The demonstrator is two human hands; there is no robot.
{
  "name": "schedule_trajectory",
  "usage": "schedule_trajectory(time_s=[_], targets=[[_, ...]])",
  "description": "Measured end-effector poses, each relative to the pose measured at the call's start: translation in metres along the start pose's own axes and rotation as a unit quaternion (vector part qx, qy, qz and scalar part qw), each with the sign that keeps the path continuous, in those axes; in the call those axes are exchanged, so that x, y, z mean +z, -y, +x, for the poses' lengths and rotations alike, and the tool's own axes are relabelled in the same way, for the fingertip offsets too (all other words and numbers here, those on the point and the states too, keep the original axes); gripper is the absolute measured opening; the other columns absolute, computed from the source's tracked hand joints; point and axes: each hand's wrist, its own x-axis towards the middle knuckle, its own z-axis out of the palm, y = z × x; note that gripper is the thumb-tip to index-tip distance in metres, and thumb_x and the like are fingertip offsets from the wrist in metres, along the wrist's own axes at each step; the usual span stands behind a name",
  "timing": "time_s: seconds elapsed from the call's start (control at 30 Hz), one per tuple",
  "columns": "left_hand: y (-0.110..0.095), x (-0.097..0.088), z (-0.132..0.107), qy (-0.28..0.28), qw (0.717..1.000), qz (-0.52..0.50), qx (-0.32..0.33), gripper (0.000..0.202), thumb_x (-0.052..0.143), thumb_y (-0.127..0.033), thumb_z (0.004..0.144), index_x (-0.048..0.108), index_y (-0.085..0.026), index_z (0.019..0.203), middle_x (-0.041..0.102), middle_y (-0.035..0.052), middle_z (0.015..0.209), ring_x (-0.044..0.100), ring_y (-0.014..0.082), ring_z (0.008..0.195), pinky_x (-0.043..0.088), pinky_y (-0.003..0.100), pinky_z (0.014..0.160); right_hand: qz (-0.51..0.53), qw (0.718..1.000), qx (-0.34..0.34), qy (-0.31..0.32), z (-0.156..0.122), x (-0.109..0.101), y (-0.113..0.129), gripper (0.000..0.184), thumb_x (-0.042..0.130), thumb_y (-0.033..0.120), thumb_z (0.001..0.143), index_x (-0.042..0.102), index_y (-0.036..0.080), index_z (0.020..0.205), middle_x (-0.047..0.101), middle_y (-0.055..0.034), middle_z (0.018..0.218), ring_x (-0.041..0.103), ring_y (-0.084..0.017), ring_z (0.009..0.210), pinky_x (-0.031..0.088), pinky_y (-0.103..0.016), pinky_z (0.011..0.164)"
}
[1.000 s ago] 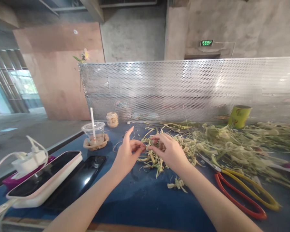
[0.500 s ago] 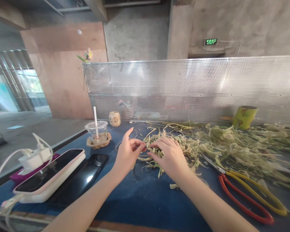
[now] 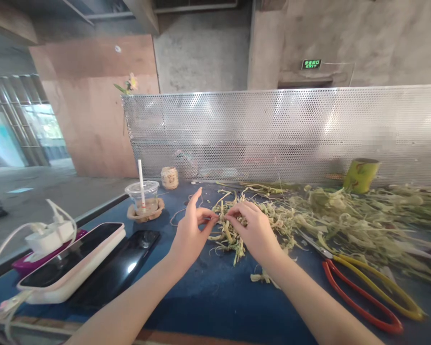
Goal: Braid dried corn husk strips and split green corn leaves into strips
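The left hand (image 3: 192, 227) and right hand (image 3: 255, 229) are holding their fingertips near each other, thumbs bent toward fingers; whether they are pinching anything, I cannot tell. Scraps (image 3: 233, 239) are lying around the fingertips on the surface (image 3: 215, 297), scissors (image 3: 338, 259) resting rightward, a cup (image 3: 150, 195) standing leftward.

I watch through one head-worn camera, close over the near side of the blue worktop (image 3: 215, 302), facing forward and slightly down toward the perforated metal panel (image 3: 230, 122).
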Motion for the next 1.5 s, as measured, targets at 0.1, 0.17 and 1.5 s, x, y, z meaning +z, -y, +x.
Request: schedule_trajectory(time_s=[0.1,0.17,1.5], targets=[[0.002,0.001,-0.001,0.001,1.0,0.011,0.012,0.067,0.05,-0.02,0.078,0.015,-0.02,0.135,0.064,0.0037,0.084,0.061,0.0157,0.081,0.05,0.032,0.079,0.024,0.999,0.035,-0.01,0.002,-0.001,-0.004,0.008,0.052,0.014,0.077,0.056,0.02,0.075,0.059,-0.0002,0.076,0.053,-0.014,0.076,0.041,-0.026,0.069],[0.002,0.001,-0.002,0.002,1.0,0.017,0.017,0.066,0.05,-0.02,0.079,0.015,-0.02,0.135,0.064,0.0039,0.085,0.061,0.0159,0.082,0.05,0.032,0.079,0.027,0.999,0.044,-0.015,0.002,-0.001,-0.006,0.011,0.051,0.012,0.077,0.058,0.021,0.076,0.061,0.0,0.078,0.053,-0.014,0.076,0.041,-0.026,0.069],[-0.005,-0.001,0.003,0.035,0.993,-0.1,-0.058,0.072,0.057,-0.026,0.074,0.016,-0.018,0.133,0.063,0.0035,0.079,0.061,0.0169,0.073,0.05,0.033,0.073,0.022,0.999,0.033,-0.031,-0.002,-0.007,0.006,0.007,0.058,0.026,0.074,0.063,0.024,0.069,0.065,0.0017,0.072,0.057,-0.015,0.068,0.032,-0.035,0.076]])
